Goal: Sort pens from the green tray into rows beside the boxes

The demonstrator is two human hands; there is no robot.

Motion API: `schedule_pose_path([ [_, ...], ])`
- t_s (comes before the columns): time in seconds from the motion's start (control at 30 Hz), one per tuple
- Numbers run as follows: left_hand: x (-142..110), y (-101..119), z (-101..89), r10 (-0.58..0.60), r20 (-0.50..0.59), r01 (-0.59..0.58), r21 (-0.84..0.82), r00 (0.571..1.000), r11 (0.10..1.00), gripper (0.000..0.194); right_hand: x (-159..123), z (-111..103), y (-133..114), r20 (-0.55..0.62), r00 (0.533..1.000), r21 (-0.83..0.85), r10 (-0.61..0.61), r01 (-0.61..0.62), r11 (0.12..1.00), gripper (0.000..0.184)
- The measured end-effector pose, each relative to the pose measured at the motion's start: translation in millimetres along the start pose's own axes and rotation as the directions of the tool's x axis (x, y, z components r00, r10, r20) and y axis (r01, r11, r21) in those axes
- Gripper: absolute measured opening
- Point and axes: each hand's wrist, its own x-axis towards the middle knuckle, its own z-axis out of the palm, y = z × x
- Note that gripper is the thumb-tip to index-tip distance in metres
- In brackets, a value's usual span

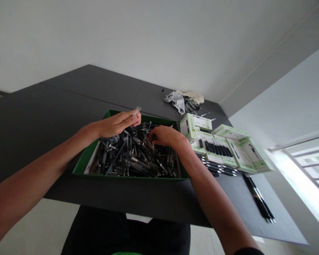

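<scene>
A green box in front of me is filled with a jumbled heap of black and clear pen parts. Over its far left side, my left hand is closed around a clear plastic pen piece, whose end sticks up past the fingers. My right hand reaches down into the heap at the right, fingertips pinched together among the parts. What those fingers grip, if anything, is hidden.
Light green and white cartons stand right of the box, one holding a row of black pens. More pens lie in front of them. Long black pens rest near the right edge. Gloves lie at the back by the wall.
</scene>
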Motion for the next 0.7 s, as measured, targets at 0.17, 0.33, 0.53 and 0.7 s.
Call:
schedule_pose_path([
  [0.17,-0.9,-1.3,-0.5,-0.015,0.003,0.015,0.012,1.000,1.000,0.043,2.0,0.6,1.7,0.017,0.999,0.026,-0.050,0.050,0.998,0.028],
  [0.33,-0.8,-1.5,-1.3,-0.041,0.017,0.040,0.036,0.999,0.999,0.044,1.9,-0.8,0.8,0.044,0.998,0.034,-0.036,0.034,0.999,0.028],
  [0.53,-0.7,-1.9,-0.7,-0.030,0.009,0.030,0.003,1.000,1.000,0.045,-1.8,-5.5,-3.7,0.024,0.999,-0.015,0.033,-0.033,0.999,0.029],
  [0.7,0.1,0.4,0.2,-0.018,0.008,0.019,-0.028,1.000,0.999,0.043,-5.1,-6.6,-6.8,-0.020,0.998,-0.051,0.061,-0.062,0.997,0.024],
])
